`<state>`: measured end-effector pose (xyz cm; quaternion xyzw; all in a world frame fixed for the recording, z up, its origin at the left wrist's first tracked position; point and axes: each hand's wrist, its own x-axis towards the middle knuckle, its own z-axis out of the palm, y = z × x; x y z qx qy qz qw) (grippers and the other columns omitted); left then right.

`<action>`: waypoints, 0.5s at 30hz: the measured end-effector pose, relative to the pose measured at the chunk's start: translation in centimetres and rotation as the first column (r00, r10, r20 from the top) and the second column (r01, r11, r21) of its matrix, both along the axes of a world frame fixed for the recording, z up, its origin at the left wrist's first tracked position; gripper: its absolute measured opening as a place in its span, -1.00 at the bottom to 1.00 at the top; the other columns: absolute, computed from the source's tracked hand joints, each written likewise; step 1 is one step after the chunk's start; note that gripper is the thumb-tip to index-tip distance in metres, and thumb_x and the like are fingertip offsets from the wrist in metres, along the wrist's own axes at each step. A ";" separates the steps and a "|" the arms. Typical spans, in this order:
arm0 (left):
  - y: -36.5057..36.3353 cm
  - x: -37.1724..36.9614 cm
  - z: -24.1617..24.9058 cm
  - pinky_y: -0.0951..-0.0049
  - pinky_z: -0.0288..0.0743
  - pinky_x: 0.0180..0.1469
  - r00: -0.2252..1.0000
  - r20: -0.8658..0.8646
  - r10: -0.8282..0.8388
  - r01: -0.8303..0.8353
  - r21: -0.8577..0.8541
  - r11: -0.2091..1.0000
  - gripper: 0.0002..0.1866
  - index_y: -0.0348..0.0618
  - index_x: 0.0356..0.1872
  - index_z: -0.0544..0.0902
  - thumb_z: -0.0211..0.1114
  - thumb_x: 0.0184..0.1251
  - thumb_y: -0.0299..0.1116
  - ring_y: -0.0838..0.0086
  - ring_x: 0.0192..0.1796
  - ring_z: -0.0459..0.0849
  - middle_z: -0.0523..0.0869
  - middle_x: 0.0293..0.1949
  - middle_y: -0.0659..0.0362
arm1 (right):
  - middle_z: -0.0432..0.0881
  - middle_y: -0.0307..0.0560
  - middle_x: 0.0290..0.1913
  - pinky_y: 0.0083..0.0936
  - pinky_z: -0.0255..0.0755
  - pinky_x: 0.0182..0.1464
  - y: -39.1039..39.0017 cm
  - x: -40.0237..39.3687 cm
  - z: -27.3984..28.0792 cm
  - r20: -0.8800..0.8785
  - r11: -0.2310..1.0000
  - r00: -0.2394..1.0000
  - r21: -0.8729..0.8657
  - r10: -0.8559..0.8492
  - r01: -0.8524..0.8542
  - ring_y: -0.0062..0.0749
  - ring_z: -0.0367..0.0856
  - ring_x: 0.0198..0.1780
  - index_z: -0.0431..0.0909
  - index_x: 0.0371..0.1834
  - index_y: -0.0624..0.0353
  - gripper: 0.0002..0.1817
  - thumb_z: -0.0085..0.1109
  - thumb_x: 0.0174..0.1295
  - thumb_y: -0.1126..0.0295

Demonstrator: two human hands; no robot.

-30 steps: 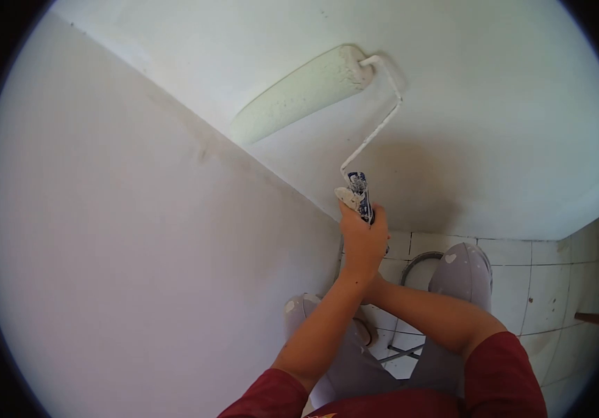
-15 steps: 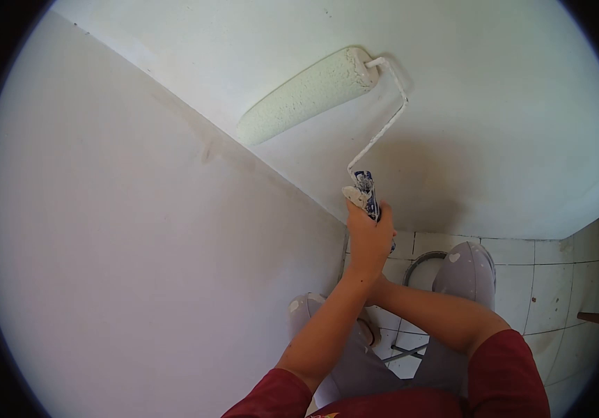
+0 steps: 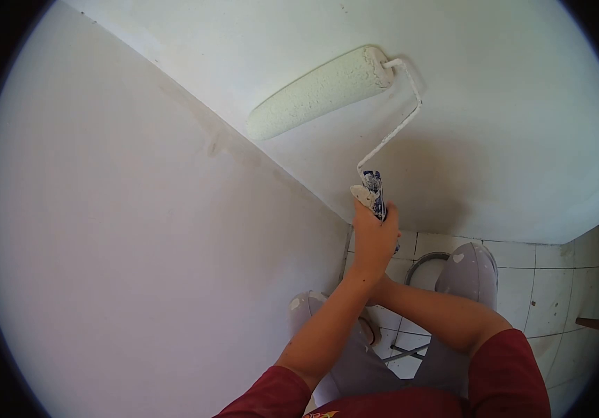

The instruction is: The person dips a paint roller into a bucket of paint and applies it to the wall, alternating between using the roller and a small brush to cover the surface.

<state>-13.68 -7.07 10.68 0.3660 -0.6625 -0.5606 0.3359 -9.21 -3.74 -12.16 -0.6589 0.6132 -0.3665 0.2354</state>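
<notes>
A paint roller with a long, pale, textured sleeve (image 3: 324, 94) rests against the wall near the corner. Its bent, paint-coated wire frame (image 3: 390, 136) runs down to a blue handle (image 3: 376, 191) smeared with white paint. My left hand (image 3: 375, 233) is wrapped around that handle. Beside the handle, at the top of the hand, is a pale crusted piece (image 3: 361, 194) I cannot make out clearly. My right forearm crosses behind my left wrist, leaving only a little of my right hand (image 3: 381, 287) in sight; its fingers are hidden.
A left wall (image 3: 139, 244) with brownish smudges meets the wall under the roller (image 3: 522, 125). Below are white floor tiles (image 3: 515, 285), my paint-spotted knees (image 3: 468, 268), a grey curved rim (image 3: 421, 263) and crossed metal legs (image 3: 407, 352). A brown piece (image 3: 595, 324) lies at right.
The roller has shifted slightly to the right in view, along with my left hand. The wall corner has shifted a little the same way. My grip on the handle looks the same.
</notes>
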 end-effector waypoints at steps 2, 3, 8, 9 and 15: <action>0.0 0.1 0.0 0.53 0.46 -0.63 1.000 -0.009 -0.003 0.003 -0.005 1.000 -0.72 -0.37 -0.18 0.26 0.13 0.22 -0.46 0.53 -0.65 0.51 0.51 -0.46 0.07 | 0.49 -0.11 -0.39 -0.34 0.29 -0.17 0.2 -0.1 0.9 0.019 1.000 1.000 0.008 -0.010 0.009 -0.24 0.45 -0.27 0.52 -0.47 0.12 -0.75 0.29 -0.12 0.22; -0.1 0.1 0.0 0.53 0.46 -0.63 1.000 -0.012 -0.007 0.007 -0.001 1.000 -0.72 -0.37 -0.18 0.26 0.14 0.22 -0.46 0.53 -0.64 0.51 0.51 -0.46 0.07 | 0.49 -0.11 -0.39 -0.34 0.29 -0.17 0.2 -0.1 0.7 0.034 1.000 0.999 0.007 -0.018 0.018 -0.24 0.45 -0.27 0.52 -0.47 0.12 -0.75 0.29 -0.12 0.22; -0.2 0.2 0.0 0.53 0.46 -0.63 0.999 -0.023 -0.029 0.030 0.013 0.999 -0.72 -0.39 -0.19 0.26 0.14 0.23 -0.45 0.53 -0.64 0.51 0.50 -0.47 0.07 | 0.49 -0.11 -0.40 -0.34 0.30 -0.17 0.0 -0.1 0.7 0.067 0.997 0.998 -0.074 -0.006 0.011 -0.24 0.45 -0.27 0.51 -0.48 0.12 -0.76 0.29 -0.11 0.23; -0.1 0.2 0.1 0.53 0.46 -0.63 0.999 -0.023 -0.031 0.031 0.002 1.000 -0.72 -0.39 -0.19 0.26 0.14 0.23 -0.44 0.53 -0.64 0.51 0.49 -0.47 0.08 | 0.49 -0.11 -0.40 -0.34 0.30 -0.18 0.0 -0.1 0.7 0.062 0.998 0.998 -0.062 -0.003 0.007 -0.24 0.45 -0.27 0.51 -0.48 0.12 -0.76 0.29 -0.11 0.23; -0.3 0.2 -0.1 0.54 0.46 -0.62 0.999 -0.037 -0.037 0.037 -0.001 0.999 -0.72 -0.39 -0.20 0.27 0.15 0.22 -0.44 0.54 -0.63 0.51 0.50 -0.46 0.07 | 0.49 -0.10 -0.40 -0.33 0.30 -0.18 0.0 0.0 0.6 0.099 0.997 0.995 -0.075 -0.023 0.030 -0.24 0.45 -0.28 0.51 -0.48 0.13 -0.77 0.29 -0.11 0.25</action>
